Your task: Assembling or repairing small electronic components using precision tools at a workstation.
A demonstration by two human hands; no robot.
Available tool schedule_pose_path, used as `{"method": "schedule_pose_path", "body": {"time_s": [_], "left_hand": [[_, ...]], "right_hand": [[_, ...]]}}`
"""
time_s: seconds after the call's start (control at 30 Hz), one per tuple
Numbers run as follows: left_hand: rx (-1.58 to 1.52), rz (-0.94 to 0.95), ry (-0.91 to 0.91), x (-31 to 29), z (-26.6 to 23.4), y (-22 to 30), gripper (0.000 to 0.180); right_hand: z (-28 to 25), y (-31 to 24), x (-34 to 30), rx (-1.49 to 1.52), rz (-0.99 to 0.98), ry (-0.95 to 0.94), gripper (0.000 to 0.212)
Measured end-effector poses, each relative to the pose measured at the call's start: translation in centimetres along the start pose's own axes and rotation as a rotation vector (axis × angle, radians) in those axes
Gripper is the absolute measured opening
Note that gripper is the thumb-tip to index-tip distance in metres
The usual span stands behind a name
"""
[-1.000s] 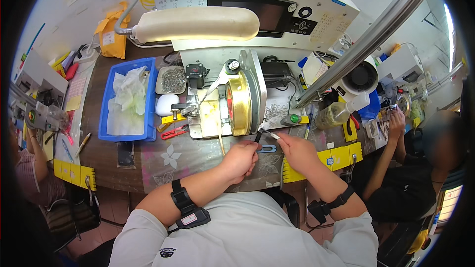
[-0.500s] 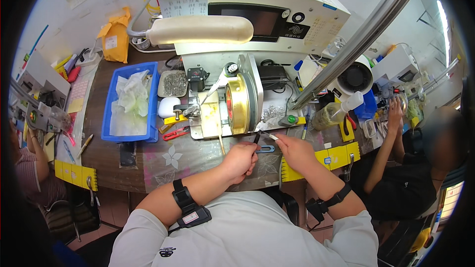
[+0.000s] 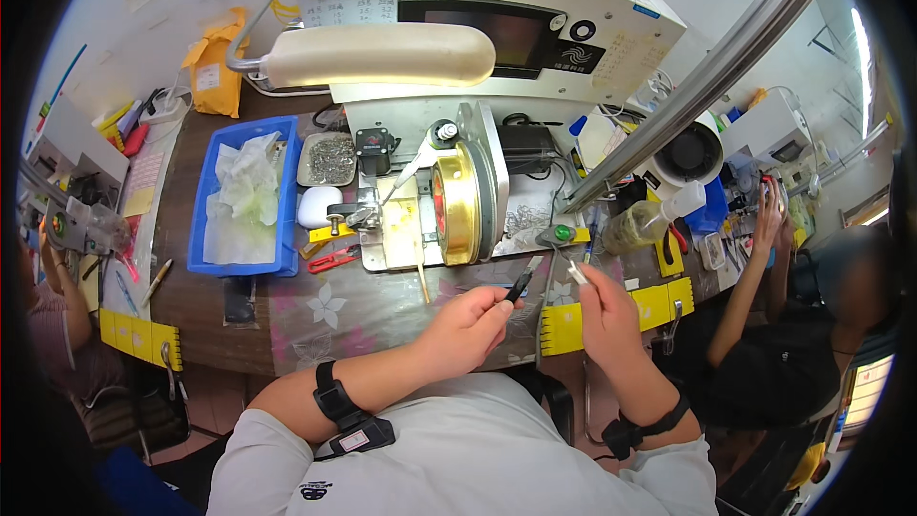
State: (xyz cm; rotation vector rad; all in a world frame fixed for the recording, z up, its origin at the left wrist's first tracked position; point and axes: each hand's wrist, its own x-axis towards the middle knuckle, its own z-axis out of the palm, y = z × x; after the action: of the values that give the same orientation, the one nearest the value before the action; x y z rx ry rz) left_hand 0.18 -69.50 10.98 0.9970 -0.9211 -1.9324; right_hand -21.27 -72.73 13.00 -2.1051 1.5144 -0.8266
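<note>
The fisheye view looks down and forward from head height over the near edge of the table [image 3: 201, 315], fairly close above the left hand [image 3: 466, 333] and right hand [image 3: 612, 323], and takes in the machine [image 3: 611, 0] farther off.

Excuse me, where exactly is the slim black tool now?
In the head view, the slim black tool is in the left hand, slightly right of the picture's centre, below the gold drum and left of the right hand.
</note>
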Motion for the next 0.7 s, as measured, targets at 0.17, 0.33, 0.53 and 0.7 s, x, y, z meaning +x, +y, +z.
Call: {"method": "schedule_pose_path", "body": {"time_s": [0.17,0.33,0.53,0.7], "left_hand": [[-0.024,0.012,-0.074,-0.2,0.1,0.2,0.022],[-0.031,-0.012,-0.066,0.0,0.2,0.0,0.021],[-0.05,-0.067,-0.016,0.2,0.4,-0.3,0.023],[-0.035,-0.124,0.126,1.8,-0.1,-1.3,0.03]], "right_hand": [[-2.1,-2.2,-0.9,-0.242,-0.2,0.007,0.025],[-2.7,-1.7,0.2,-0.392,-0.159,0.167,0.022],[-1.5,1.1,0.8,-0.453,-0.068,0.021,0.024],[0.1,-0.1,0.8,-0.207,-0.043,0.085,0.024]]}}
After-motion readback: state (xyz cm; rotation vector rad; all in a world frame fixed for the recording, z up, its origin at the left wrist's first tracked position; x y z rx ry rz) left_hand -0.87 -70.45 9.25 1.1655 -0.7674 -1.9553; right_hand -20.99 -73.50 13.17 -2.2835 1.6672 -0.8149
